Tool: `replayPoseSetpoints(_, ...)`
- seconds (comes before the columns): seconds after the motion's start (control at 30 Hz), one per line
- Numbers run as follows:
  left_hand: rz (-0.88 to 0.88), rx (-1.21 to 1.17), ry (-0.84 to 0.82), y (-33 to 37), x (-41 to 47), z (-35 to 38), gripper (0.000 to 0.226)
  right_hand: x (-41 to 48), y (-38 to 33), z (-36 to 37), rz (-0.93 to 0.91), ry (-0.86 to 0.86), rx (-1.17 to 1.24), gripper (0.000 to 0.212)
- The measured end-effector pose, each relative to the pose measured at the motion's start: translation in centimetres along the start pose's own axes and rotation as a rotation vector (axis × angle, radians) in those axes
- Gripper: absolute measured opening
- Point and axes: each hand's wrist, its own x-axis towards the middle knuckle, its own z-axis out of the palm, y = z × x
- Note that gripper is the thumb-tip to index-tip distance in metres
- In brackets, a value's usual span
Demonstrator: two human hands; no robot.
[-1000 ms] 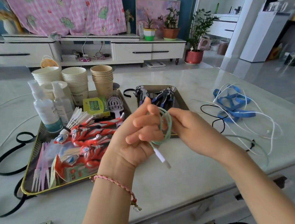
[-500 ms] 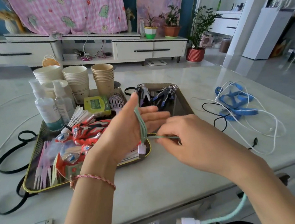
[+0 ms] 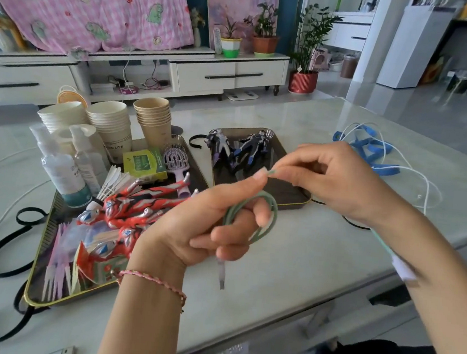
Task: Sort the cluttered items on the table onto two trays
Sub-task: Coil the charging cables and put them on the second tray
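Observation:
A pale green charging cable [image 3: 271,217] is looped around the curled fingers of my left hand [image 3: 208,225], its white plug hanging below. My right hand [image 3: 336,180] pinches the cable's running length just above the loop; the rest trails under my right forearm to a white plug at the table edge. The left tray [image 3: 32,297] holds red toy figures [image 3: 136,208], spray bottles [image 3: 58,167], a shuttlecock, a green box, a lilac brush and pink forks. The right tray [image 3: 295,202] holds two dark figures [image 3: 237,151].
Stacks of paper cups [image 3: 112,126] stand behind the left tray. Black straps [image 3: 3,244] lie at the table's left. Blue straps [image 3: 370,149] and white cables [image 3: 424,179] lie at the right, with a black cable near my right wrist. A USB plug [image 3: 61,352] sits at the front edge.
My left hand turned and its fingers curled, so another green loop now hangs around them. My right hand rose from the table and moved right, drawing the cable up.

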Motion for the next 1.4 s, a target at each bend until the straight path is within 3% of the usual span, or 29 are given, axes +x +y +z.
replayPoseSetpoints(0.1,0.109,-0.374,-0.269,0.3,-0.1,-0.3,0.046,0.2,0.9,0.6,0.085,0.018,0.079,0.016)
replayPoseSetpoints(0.17,0.225,-0.539,-0.286,0.2,0.2,-0.7,0.049,0.3,1.3,1.7,0.132,-0.006,0.075,0.024)
replayPoseSetpoints(0.27,0.41,-0.678,-0.174,0.0,0.2,-1.2,0.054,0.2,1.2,3.5,0.151,-0.126,-0.118,0.038)
replayPoseSetpoints(0.33,0.533,-0.694,0.075,0.2,0.3,-0.9,0.049,-0.1,0.8,4.7,0.176,-0.247,-0.32,0.027)
replayPoseSetpoints(0.43,0.625,-0.482,0.515,0.3,0.5,-0.4,0.051,-0.6,-0.4,5.9,0.144,-0.347,-0.503,0.02)
replayPoseSetpoints(0.57,0.423,-0.125,0.639,0.2,1.2,-0.1,0.075,-0.9,-2.1,5.4,0.083,-0.353,-0.646,0.025)
replayPoseSetpoints(0.67,0.246,0.186,0.684,-0.4,2.0,-0.4,0.087,-1.2,-2.7,4.3,0.051,-0.346,-0.68,0.013)
replayPoseSetpoints(0.77,0.084,0.415,0.572,-1.7,2.2,-0.4,0.101,-1.4,-3.0,3.2,0.026,-0.366,-0.68,0.01)
replayPoseSetpoints(0.83,-0.016,0.427,0.426,-2.1,1.9,0.1,0.093,-1.4,-2.9,2.2,0.004,-0.372,-0.638,0.015)
replayPoseSetpoints(0.9,-0.128,0.409,0.247,-2.4,1.7,0.6,0.104,-1.2,-2.5,0.9,-0.021,-0.3,-0.534,0.016)
replayPoseSetpoints(0.97,-0.191,0.37,0.197,-1.9,1.7,0.8,0.108,-0.9,-2.1,-0.5,0.003,-0.214,-0.35,0.013)
replayPoseSetpoints(1.03,-0.118,0.266,0.229,-1.4,1.9,0.8,0.099,-1.0,-1.8,-1.6,0.104,-0.243,-0.111,0.009)
replayPoseSetpoints(1.13,-0.049,0.142,0.217,-1.0,2.0,0.9,0.075,-1.2,-0.6,-2.3,0.229,-0.355,0.08,0.022)
replayPoseSetpoints(1.3,-0.009,-0.021,0.09,-0.8,1.6,1.1,0.038,-1.3,0.5,-2.7,0.262,-0.443,0.415,0.02)
replayPoseSetpoints(1.4,0.027,-0.265,-0.116,-0.6,1.5,0.7,0.034,-1.2,1.1,-2.8,0.246,-0.437,0.617,0.031)
